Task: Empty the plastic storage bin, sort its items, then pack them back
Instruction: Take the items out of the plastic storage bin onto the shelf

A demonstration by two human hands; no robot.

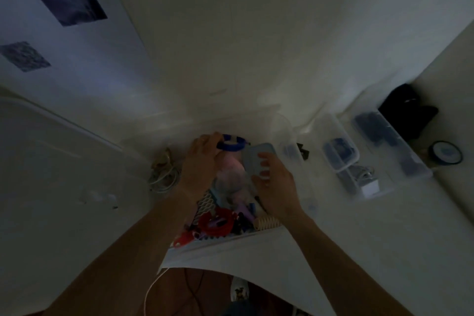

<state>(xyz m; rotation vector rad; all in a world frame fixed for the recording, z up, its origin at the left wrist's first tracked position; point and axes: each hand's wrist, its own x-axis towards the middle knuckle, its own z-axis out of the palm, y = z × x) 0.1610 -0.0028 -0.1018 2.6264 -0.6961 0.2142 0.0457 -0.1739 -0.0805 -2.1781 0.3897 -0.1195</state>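
- While both hands work over the plastic storage bin (179,246), the left hand (201,161) pinches a blue ring (232,145) at its left end, fingers curled on it, held above the bin's far end.
- Right hand (275,185) grips a pale blue flat case (256,159); fingertips (263,163) wrap over its near face, thumb side hidden.
- Case is tilted, just right of the blue ring, above the bin contents.
- Bin sits at the near edge of the white desk (346,251), centre; clear wall barely visible, dim light.
- Inside the bin: a pink soft item (232,177) under the hands, a red ring-shaped thing (216,220) toward the near end, a red flat piece (183,238) at the near left corner, a white lattice piece (205,205) beside the left forearm, a cream coiled spring-like item (266,222) at the near right, small dark and purple bits between them; exact types unclear.
- Bundle of pale cables (161,174) lies on the desk just left of the bin, touching or nearly touching it; cannot tell which.
- Right part of the desk: a small clear lidded box (339,154) with dark contents, a long clear tray (392,146) with dark items further right, a white charger block (369,187) near the tray's near end.
- Dark tape roll (446,152) toward the desk's right edge; a black bundle (407,110) at the far right corner.
- Two dark pictures (70,2) hang on the wall to the left.
- White cable (154,287) hangs below the desk's near edge.
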